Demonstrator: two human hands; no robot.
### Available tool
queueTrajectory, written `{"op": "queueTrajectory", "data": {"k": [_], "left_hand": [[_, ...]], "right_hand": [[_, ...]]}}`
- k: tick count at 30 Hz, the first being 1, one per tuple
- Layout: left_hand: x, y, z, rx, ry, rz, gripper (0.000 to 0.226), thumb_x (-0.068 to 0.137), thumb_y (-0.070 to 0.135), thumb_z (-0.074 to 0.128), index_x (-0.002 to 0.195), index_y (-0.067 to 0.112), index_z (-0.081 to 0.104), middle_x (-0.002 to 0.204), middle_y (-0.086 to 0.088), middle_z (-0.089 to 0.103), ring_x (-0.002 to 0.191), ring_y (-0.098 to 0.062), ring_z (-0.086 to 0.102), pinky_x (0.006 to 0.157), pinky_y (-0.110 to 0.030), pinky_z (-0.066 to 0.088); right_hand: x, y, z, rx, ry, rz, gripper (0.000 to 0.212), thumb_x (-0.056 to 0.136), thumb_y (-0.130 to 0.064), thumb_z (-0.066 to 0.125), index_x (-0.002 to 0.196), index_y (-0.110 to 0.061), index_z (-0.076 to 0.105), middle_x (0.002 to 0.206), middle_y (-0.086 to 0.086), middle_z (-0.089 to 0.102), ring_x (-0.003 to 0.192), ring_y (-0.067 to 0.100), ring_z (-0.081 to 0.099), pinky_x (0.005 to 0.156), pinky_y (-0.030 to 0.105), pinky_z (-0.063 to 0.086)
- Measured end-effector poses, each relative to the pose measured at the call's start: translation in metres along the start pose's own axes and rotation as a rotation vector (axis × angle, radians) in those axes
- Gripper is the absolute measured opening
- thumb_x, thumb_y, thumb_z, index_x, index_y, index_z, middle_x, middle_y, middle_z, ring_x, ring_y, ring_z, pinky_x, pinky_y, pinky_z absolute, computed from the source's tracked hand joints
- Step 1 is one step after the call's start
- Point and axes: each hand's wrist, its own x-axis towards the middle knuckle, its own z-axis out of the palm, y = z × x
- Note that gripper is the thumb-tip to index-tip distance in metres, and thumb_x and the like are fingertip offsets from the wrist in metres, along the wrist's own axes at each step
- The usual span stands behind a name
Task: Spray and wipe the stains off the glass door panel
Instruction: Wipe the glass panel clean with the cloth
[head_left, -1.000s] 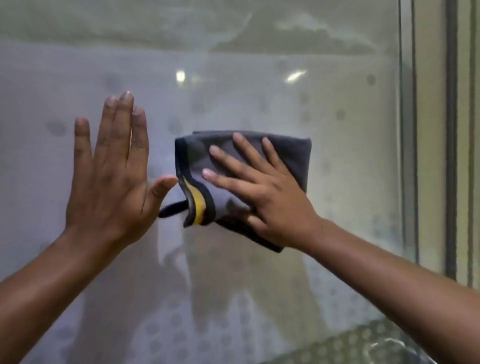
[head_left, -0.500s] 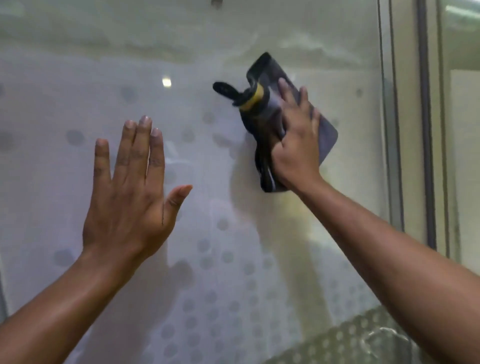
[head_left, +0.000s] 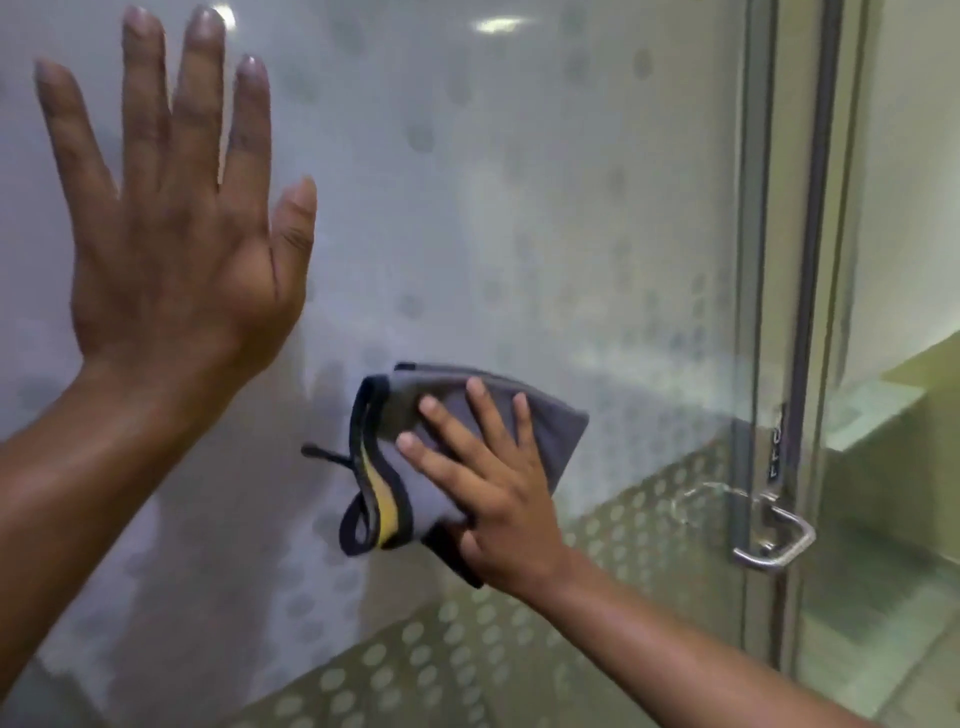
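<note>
- Grey folded microfibre cloth with black-and-yellow trim (head_left: 457, 415): right hand (head_left: 498, 499) presses it flat, fingers spread, for even wiping contact.
- Left hand (head_left: 176, 234): open, empty, palm apparently bracing the frosted dotted glass door panel (head_left: 519, 208).

Soft, even indoor light falls on the glass (head_left: 519, 234) in front of me. Two bright ceiling-lamp reflections glare near the top edge. My left hand (head_left: 176, 228) and right hand (head_left: 498, 499) cast faint grey shadows on the pane. Everything looks slightly smeared, and the door frame (head_left: 810, 260) bows at the right.
</note>
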Motion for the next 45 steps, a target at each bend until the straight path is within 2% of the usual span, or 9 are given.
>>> {"op": "queueTrajectory", "data": {"k": [6, 9, 12, 18, 23, 29, 34, 41, 45], "left_hand": [[-0.006, -0.001, -0.008, 0.066, -0.065, 0.119, 0.063, 0.115, 0.051, 0.016, 0.171, 0.026, 0.009, 0.183, -0.006, 0.003, 0.168, -0.04, -0.003, 0.127, -0.08, 0.008], [-0.008, 0.003, -0.017, 0.108, -0.084, 0.149, 0.066, 0.113, 0.051, 0.016, 0.172, 0.02, 0.014, 0.183, -0.007, 0.003, 0.169, -0.036, -0.004, 0.128, -0.077, 0.001], [-0.007, 0.005, -0.018, 0.126, -0.079, 0.141, 0.068, 0.113, 0.052, 0.014, 0.172, 0.018, 0.013, 0.183, -0.009, 0.002, 0.169, -0.035, -0.005, 0.13, -0.074, 0.0], [-0.01, 0.002, -0.017, 0.12, -0.03, 0.134, 0.065, 0.113, 0.042, 0.017, 0.171, 0.014, 0.017, 0.182, -0.013, 0.009, 0.169, -0.035, 0.003, 0.133, -0.067, 0.002], [-0.007, 0.005, -0.013, 0.135, 0.016, 0.141, 0.066, 0.113, 0.041, 0.017, 0.172, 0.012, 0.014, 0.182, -0.014, 0.008, 0.169, -0.036, 0.005, 0.132, -0.069, 0.007], [-0.007, 0.001, -0.013, 0.176, 0.042, 0.183, 0.067, 0.113, 0.038, 0.015, 0.171, 0.005, 0.01, 0.181, -0.019, 0.007, 0.168, -0.038, 0.005, 0.131, -0.07, 0.008], [-0.005, 0.005, -0.014, 0.174, 0.061, 0.14, 0.067, 0.112, 0.036, 0.019, 0.17, 0.002, 0.016, 0.18, -0.018, 0.013, 0.168, -0.037, 0.011, 0.131, -0.069, 0.011], [-0.004, 0.004, -0.015, 0.197, 0.029, 0.14, 0.067, 0.113, 0.035, 0.018, 0.169, -0.001, 0.015, 0.179, -0.021, 0.016, 0.167, -0.039, 0.013, 0.131, -0.068, 0.013], [-0.004, 0.004, -0.012, 0.201, 0.028, 0.138, 0.067, 0.113, 0.035, 0.018, 0.169, -0.001, 0.011, 0.18, -0.021, 0.011, 0.167, -0.04, 0.01, 0.13, -0.069, 0.013]], "right_hand": [[-0.078, 0.027, 0.015, -0.068, 0.055, 0.139, 0.054, 0.106, -0.03, 0.047, 0.158, -0.041, 0.036, 0.172, -0.016, 0.02, 0.161, 0.026, 0.017, 0.13, 0.051, -0.002], [-0.058, 0.032, 0.009, 0.079, 0.381, 0.67, 0.07, 0.099, -0.022, 0.056, 0.155, -0.056, 0.029, 0.171, -0.014, 0.024, 0.162, 0.021, 0.012, 0.131, 0.048, -0.002], [0.004, -0.029, 0.03, 0.273, 0.745, 1.278, 0.072, 0.092, -0.074, 0.044, 0.157, -0.052, 0.024, 0.171, -0.009, 0.024, 0.162, 0.019, 0.012, 0.131, 0.051, 0.008], [0.013, -0.019, 0.009, 0.099, 0.355, 0.465, 0.082, 0.086, 0.001, 0.056, 0.155, -0.04, 0.042, 0.17, -0.011, 0.031, 0.162, 0.019, 0.012, 0.131, 0.044, -0.004], [0.091, 0.066, -0.042, 0.217, 0.802, 1.276, 0.074, 0.097, -0.049, 0.055, 0.16, -0.016, 0.034, 0.164, 0.014, 0.04, 0.155, 0.036, 0.029, 0.126, 0.046, 0.024], [0.096, 0.006, -0.022, 0.049, 0.246, 0.206, 0.074, 0.094, -0.006, 0.056, 0.154, -0.046, 0.038, 0.167, -0.02, 0.03, 0.162, 0.013, 0.009, 0.13, 0.037, -0.005], [0.18, 0.09, -0.084, 0.192, 0.762, 1.163, 0.059, 0.103, -0.031, 0.058, 0.156, -0.012, 0.039, 0.162, 0.011, 0.043, 0.151, 0.04, 0.035, 0.124, 0.05, 0.028], [0.229, 0.029, -0.066, -0.005, 0.287, 0.21, 0.078, 0.094, 0.007, 0.053, 0.156, -0.038, 0.038, 0.166, -0.015, 0.034, 0.161, 0.011, 0.012, 0.131, 0.036, 0.001], [0.258, 0.089, -0.107, 0.07, 0.559, 0.803, 0.062, 0.096, -0.007, 0.053, 0.155, -0.021, 0.042, 0.159, 0.012, 0.045, 0.148, 0.039, 0.038, 0.124, 0.049, 0.029]]}}
